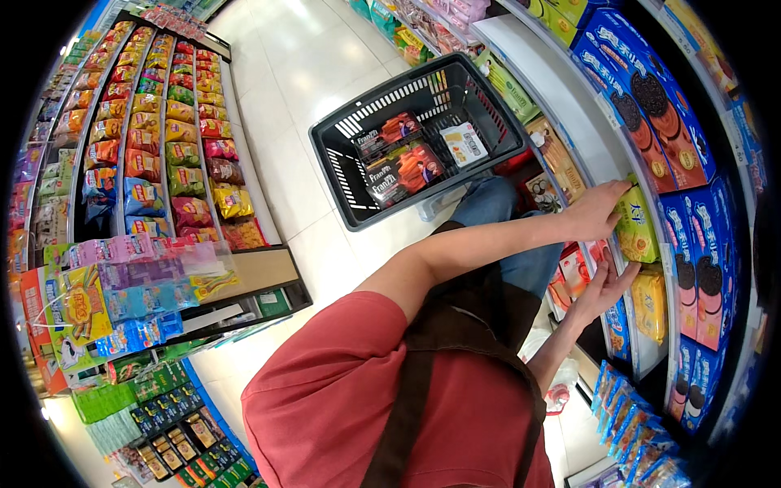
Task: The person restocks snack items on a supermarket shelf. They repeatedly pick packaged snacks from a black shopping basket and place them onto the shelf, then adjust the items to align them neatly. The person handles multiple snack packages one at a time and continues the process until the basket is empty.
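Right now, the person's left hand [596, 213] grasps a green package [639, 226] by its near edge, toward the upper end. Their right hand [604, 290] has its fingers spread at the package's lower end; I cannot tell whether it grips. The green package sits at the shelf [649, 355], just beside a yellow package [648, 305], with blue boxes [706, 252] stacked on the level beyond. Left of the knees, a dark basket [351, 213] holds dark boxes [404, 172] and a white package [464, 145]. Farther left, bright snack bags [143, 154] fill a rack.
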`<state>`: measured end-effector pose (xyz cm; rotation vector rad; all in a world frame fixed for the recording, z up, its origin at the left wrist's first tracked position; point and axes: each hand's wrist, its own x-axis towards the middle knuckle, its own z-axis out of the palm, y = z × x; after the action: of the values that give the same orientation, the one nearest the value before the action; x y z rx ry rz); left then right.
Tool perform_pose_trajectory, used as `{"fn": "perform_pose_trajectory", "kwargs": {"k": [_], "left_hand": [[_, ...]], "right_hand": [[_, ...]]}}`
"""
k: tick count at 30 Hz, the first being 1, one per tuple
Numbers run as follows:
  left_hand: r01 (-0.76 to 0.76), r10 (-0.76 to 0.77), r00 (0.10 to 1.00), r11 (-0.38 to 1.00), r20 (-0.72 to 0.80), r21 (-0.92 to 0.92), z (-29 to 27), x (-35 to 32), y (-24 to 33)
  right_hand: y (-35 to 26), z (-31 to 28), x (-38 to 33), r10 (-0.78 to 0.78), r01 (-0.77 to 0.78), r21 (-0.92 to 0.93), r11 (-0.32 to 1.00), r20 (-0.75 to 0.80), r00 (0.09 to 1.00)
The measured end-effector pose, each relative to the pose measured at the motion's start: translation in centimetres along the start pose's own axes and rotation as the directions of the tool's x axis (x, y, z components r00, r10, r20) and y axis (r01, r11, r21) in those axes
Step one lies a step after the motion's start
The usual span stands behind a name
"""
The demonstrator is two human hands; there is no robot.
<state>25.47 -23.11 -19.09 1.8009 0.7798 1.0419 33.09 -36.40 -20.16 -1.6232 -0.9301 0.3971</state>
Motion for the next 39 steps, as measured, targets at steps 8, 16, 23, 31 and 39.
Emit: {"fn": "perform_pose_trajectory", "kwargs": {"k": [8, 16, 23, 31, 39], "left_hand": [[-0.118, 0.114, 0.987, 0.992, -0.11, -0.034, -2.3, -1.4, 1.1], [-0.081, 0.114, 0.952, 0.989, -0.284, 0.124, -8.8, -5.8, 0.3], [0.215, -0.116, 0.872, 0.964, -0.476, 0.158, -17.1, -11.4, -3.6], [0.474, -0.352, 0.648, 0.88, -0.675, -0.003, -25.3, -18.5, -12.8], [0.566, -0.6, 0.433, 0.762, -0.673, -0.315, -30.8, -22.1, -18.7]], "right_hand": [[-1.5, 1.9, -1.2, -0.028, 0.026, 0.081, 0.996, 0.018, 0.999], [-1.8, 6.2, -4.7, 0.004, -0.045, 0.184, 0.982, 0.218, 0.976], [-3.2, 13.4, -6.1, -0.022, -0.072, 0.161, 0.984, 0.519, 0.855], [-1.5, 26.8, -6.0, -0.19, 0.163, 0.11, 0.98, 0.747, 0.638], [3.2, 38.8, -7.9, -0.128, 0.19, 0.044, 0.981, 0.88, 0.457]]}}
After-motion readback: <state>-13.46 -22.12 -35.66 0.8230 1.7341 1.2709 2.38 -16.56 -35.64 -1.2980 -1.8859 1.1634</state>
